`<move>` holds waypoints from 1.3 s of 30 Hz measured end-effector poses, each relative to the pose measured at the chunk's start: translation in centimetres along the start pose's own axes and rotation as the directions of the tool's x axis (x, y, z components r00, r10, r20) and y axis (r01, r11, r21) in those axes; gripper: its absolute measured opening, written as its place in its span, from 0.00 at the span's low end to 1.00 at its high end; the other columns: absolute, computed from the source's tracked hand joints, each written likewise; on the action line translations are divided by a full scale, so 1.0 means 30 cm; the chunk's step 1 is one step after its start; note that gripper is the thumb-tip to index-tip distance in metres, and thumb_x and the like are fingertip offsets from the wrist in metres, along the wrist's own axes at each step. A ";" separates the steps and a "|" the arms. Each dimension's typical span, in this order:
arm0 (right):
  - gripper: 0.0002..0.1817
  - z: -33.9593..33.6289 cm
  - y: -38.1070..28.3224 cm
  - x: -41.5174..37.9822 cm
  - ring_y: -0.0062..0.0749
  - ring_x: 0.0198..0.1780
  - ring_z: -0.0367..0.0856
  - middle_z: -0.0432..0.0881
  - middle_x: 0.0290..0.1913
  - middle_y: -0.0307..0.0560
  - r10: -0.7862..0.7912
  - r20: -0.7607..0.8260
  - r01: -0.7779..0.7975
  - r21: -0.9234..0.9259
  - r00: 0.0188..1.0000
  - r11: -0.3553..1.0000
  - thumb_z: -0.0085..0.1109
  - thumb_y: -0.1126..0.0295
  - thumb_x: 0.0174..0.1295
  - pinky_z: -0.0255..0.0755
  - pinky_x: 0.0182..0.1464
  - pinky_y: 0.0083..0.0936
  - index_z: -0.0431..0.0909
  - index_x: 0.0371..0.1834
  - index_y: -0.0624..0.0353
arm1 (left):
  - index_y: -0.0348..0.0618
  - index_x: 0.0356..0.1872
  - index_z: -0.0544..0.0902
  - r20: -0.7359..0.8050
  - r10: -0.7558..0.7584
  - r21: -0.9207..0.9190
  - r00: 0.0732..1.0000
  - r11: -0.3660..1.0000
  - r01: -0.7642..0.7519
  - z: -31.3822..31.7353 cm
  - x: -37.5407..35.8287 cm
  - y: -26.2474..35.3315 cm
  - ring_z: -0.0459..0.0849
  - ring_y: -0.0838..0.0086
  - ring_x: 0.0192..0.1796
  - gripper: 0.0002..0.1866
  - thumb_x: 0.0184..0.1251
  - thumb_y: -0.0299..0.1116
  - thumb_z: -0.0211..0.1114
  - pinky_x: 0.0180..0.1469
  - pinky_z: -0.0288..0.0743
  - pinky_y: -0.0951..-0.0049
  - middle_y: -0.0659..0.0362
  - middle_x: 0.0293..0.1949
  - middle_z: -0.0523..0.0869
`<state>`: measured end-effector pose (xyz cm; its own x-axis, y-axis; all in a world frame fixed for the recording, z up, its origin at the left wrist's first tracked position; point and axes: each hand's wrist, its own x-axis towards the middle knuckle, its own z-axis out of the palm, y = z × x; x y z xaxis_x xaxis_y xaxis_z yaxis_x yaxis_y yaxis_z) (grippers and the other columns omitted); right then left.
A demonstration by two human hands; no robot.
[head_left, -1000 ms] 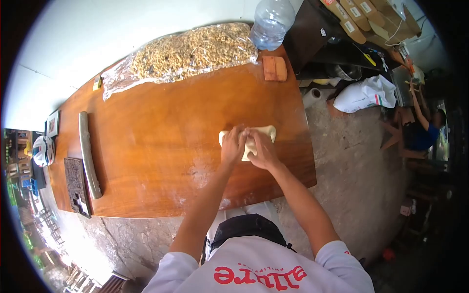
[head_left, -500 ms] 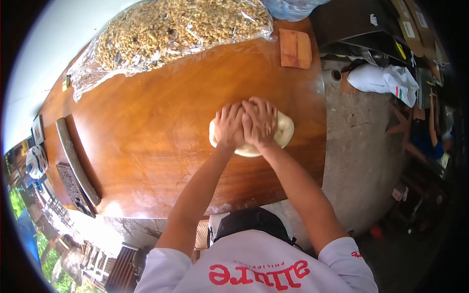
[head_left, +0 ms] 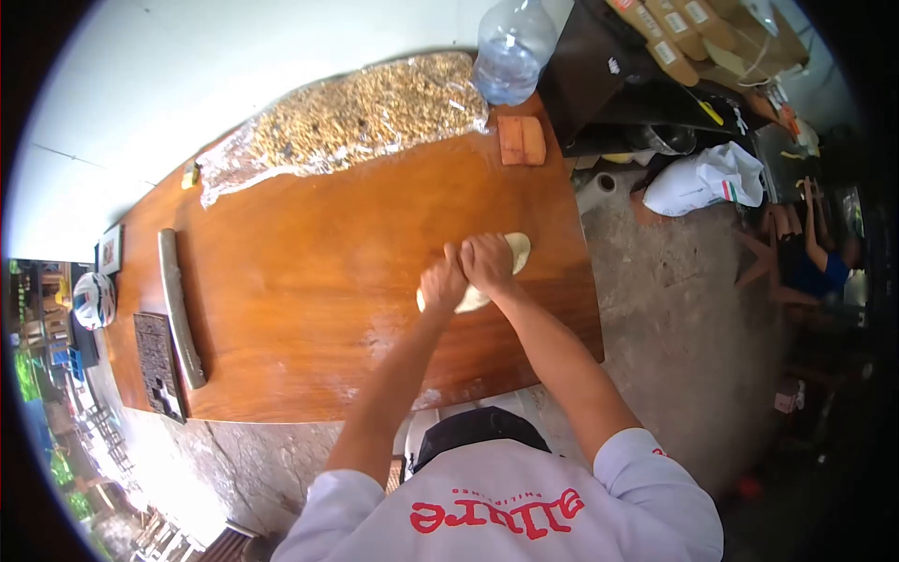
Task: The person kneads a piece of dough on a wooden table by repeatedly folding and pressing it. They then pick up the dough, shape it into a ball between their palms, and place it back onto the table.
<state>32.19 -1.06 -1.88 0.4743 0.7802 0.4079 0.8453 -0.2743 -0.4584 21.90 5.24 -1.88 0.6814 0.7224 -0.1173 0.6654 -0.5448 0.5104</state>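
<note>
A pale lump of dough [head_left: 519, 251] lies on the brown wooden table [head_left: 309, 272], partly covered by both hands. My left hand [head_left: 444, 283] is closed over its left part, fingers curled. My right hand [head_left: 488, 263] grips it beside the left, with the knuckles bent and the thumb side against the left hand. Dough shows beyond the right hand and below between the two hands. The fingertips are hidden under the hands.
A grainy brown heap in clear plastic [head_left: 365, 112] lies along the back edge, near a large water bottle [head_left: 513, 56] and a small wooden block [head_left: 522, 140]. At left are a long rolling pin [head_left: 178, 309] and a dark carved board [head_left: 160, 365]. Another person [head_left: 824, 267] is at far right.
The hands have gone from lying flat and overlapped on the dough to curled side by side around it. The dough looks narrower and slanted. The camera view has tilted upward.
</note>
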 end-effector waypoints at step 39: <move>0.26 0.008 -0.116 -0.332 0.43 0.73 0.65 0.71 0.70 0.47 0.152 0.286 -0.098 -0.197 0.946 0.975 0.54 0.61 0.67 0.53 0.69 0.46 0.73 0.70 0.46 | 0.49 0.59 0.77 -0.285 0.272 -0.054 0.919 0.953 -0.299 0.108 -0.283 -0.135 0.77 0.57 0.64 0.17 0.69 0.31 0.60 0.63 0.70 0.51 0.55 0.64 0.78</move>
<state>24.47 -7.73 -4.55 0.5073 0.8570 0.0903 0.8268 -0.4545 -0.3313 14.41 -0.05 -5.71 0.7203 0.6371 0.2743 0.4135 -0.7119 0.5676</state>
